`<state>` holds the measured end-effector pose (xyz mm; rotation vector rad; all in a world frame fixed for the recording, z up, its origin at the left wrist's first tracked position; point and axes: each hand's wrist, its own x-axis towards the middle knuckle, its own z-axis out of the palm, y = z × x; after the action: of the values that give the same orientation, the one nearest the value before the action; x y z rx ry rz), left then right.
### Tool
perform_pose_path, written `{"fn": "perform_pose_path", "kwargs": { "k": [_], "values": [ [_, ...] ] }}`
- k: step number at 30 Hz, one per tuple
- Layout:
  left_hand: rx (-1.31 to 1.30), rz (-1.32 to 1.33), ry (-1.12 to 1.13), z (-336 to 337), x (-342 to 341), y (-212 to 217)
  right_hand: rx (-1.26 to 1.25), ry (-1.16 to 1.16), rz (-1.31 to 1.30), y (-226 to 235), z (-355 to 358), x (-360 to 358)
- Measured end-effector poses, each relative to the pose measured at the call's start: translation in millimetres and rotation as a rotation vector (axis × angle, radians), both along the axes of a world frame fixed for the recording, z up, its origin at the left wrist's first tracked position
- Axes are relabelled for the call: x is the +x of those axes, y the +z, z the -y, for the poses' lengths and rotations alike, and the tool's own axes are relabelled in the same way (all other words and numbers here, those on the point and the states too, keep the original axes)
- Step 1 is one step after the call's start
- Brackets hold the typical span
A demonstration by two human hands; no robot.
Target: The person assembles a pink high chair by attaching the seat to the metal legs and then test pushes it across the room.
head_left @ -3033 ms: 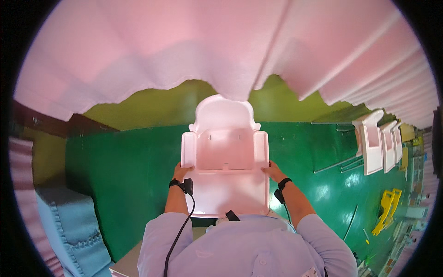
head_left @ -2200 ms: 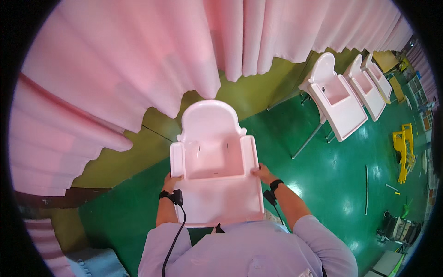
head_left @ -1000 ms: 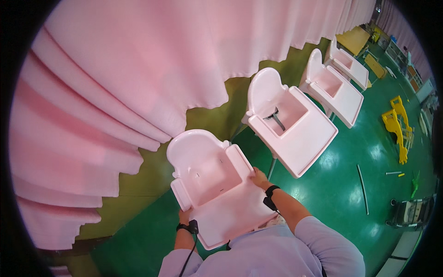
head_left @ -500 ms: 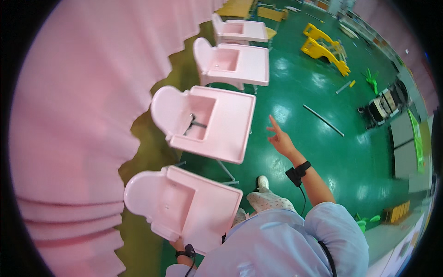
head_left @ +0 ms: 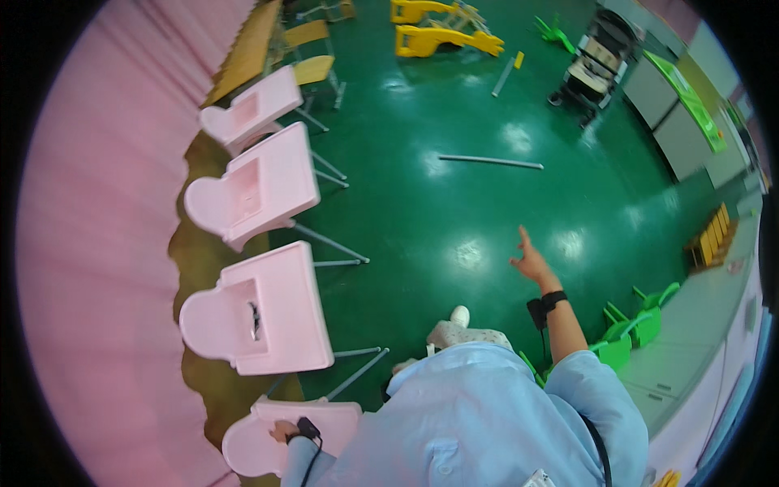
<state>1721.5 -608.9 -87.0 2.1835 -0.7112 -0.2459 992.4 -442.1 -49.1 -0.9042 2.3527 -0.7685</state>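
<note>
The pink high chair (head_left: 280, 438), carried in both hands a moment ago, is now set down at the near end of a row of three other pink high chairs (head_left: 256, 312) along the pink curtain (head_left: 97, 268). It is gripped only by the left hand (head_left: 284, 430), fingers closed on its backrest. The right hand (head_left: 531, 261) has been released and is held out, fingers open, over the green floor (head_left: 454, 203), where a grey rod (head_left: 491, 161) lies.

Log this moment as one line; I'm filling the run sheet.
left hand: on nearest pink high chair, end of row | right hand: open, empty, held out over green floor
</note>
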Motion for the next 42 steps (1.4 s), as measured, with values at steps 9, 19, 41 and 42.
{"fn": "perform_pose_path", "kwargs": {
  "k": [9,19,41,42],
  "values": [
    [-0.225,0.136,-0.658,246,-336,50,-0.029,-0.578,-0.088,27,-92,-153],
    [-0.144,0.124,-1.133,345,-596,32,-0.01,-0.612,0.008,28,-60,-239],
    [0.217,0.061,-1.398,481,-1012,-97,0.163,-0.487,0.134,-136,53,-588],
    [0.291,0.069,-1.419,483,-1022,-117,0.116,-0.45,0.175,-156,64,-600]
  ]
}}
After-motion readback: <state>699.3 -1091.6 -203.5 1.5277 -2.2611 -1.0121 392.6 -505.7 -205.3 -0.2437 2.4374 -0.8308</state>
